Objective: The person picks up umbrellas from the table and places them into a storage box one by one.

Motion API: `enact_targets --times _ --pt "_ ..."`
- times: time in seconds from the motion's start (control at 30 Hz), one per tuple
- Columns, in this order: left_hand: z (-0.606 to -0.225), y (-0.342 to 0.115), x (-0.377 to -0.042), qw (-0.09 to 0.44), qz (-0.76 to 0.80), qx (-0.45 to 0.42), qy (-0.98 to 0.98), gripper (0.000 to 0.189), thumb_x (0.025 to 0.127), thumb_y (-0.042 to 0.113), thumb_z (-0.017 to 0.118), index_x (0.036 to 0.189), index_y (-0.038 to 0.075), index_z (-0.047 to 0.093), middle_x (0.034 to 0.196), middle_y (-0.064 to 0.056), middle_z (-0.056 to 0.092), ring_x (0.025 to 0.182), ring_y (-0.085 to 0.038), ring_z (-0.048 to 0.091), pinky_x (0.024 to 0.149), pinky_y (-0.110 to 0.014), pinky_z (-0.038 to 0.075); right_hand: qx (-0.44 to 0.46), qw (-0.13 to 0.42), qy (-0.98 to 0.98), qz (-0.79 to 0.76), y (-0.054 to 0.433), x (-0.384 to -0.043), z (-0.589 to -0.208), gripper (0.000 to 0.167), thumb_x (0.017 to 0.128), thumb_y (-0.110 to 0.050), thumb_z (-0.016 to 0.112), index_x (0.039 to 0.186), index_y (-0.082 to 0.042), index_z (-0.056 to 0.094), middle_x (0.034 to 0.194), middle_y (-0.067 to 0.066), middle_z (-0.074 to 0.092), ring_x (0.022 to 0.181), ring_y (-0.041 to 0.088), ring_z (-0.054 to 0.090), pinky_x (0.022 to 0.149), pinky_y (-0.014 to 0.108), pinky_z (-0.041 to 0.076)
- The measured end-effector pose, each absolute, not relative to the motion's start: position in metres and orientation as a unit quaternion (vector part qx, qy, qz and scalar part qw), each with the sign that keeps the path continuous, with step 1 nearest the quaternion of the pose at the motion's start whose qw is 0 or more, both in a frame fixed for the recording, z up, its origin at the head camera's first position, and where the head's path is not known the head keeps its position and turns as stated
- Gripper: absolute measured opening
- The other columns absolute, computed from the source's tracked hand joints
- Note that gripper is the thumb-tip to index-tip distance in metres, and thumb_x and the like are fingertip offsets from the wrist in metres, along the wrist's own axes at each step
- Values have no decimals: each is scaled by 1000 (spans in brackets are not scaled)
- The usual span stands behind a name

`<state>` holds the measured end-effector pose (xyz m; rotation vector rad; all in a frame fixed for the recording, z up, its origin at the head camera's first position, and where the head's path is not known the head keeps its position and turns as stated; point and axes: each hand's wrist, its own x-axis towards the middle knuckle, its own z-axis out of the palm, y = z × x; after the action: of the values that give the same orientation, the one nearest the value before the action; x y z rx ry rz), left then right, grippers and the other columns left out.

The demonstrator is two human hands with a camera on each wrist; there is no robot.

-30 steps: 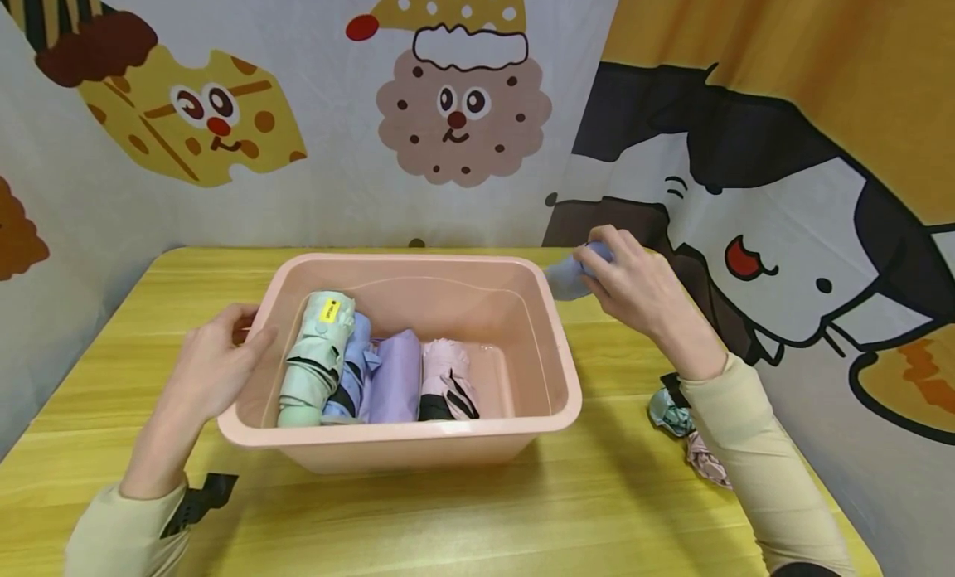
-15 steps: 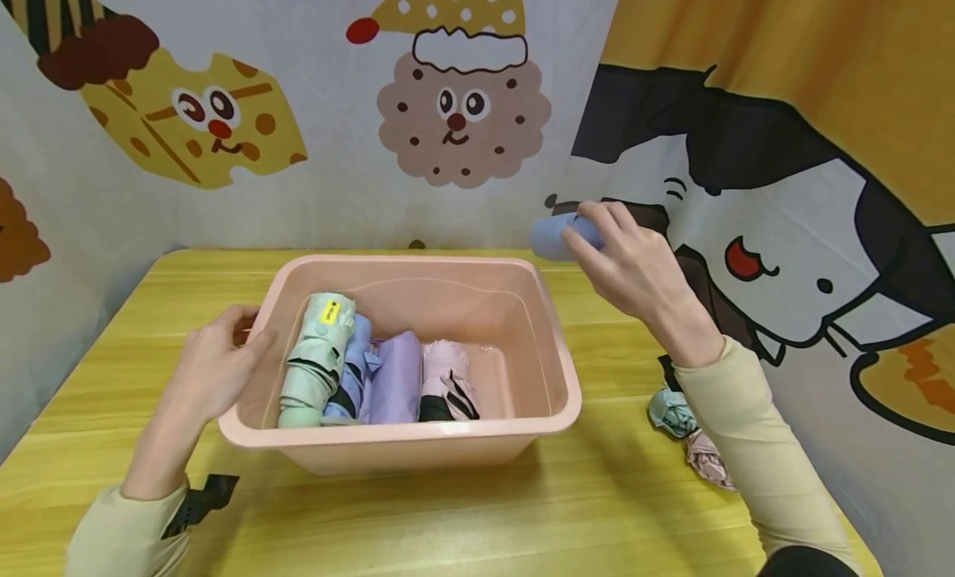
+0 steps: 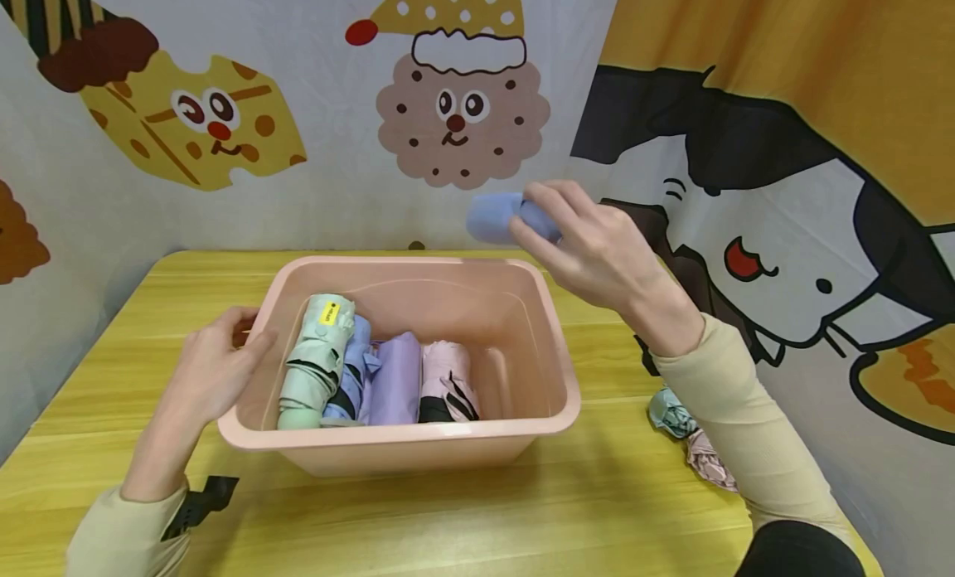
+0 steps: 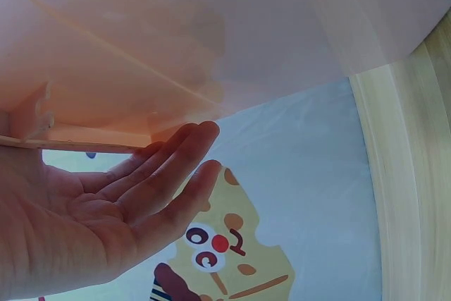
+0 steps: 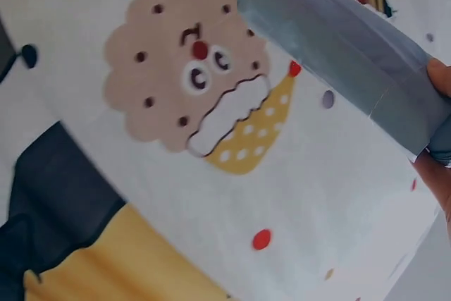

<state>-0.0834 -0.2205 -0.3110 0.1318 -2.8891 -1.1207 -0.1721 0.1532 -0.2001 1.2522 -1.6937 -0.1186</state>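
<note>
My right hand [image 3: 597, 245] grips a blue folded umbrella [image 3: 489, 218] by one end, above the back right part of a pink plastic bin [image 3: 395, 453]. The umbrella's far end points left; the right wrist view shows its smooth sleeve [image 5: 338, 61]. My left hand [image 3: 216, 366] holds the bin's left rim, thumb over the top and fingers [image 4: 169, 167] under the lip outside. Inside the bin, from left to right, lie a mint umbrella [image 3: 315, 366], a blue one [image 3: 354, 370], a purple one [image 3: 395, 378] and a pale pink one [image 3: 445, 366].
On the wooden table [image 3: 619, 486], right of the bin, lie a green folded umbrella [image 3: 671, 413] and a pink one [image 3: 709, 459], partly behind my right forearm. A curtain with cartoon prints [image 3: 462, 117] hangs behind the table and along its right side.
My right hand has lifted the blue umbrella from beside the bin's back right corner and carried it up and left over the bin's back edge. The left hand and the bin stay put.
</note>
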Motion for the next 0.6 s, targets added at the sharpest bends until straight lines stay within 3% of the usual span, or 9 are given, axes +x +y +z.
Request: enact_targets --times 0.6 --pt "-312 -220 -83 22 -364 44 -930 60 100 37 39 138 -10 37 127 -36 51 106 -47 57 81 -55 54 631 440 -635 -64 85 -161 -201 18 90 0 49 100 -10 60 108 14 60 91 26 58 53 30 55"
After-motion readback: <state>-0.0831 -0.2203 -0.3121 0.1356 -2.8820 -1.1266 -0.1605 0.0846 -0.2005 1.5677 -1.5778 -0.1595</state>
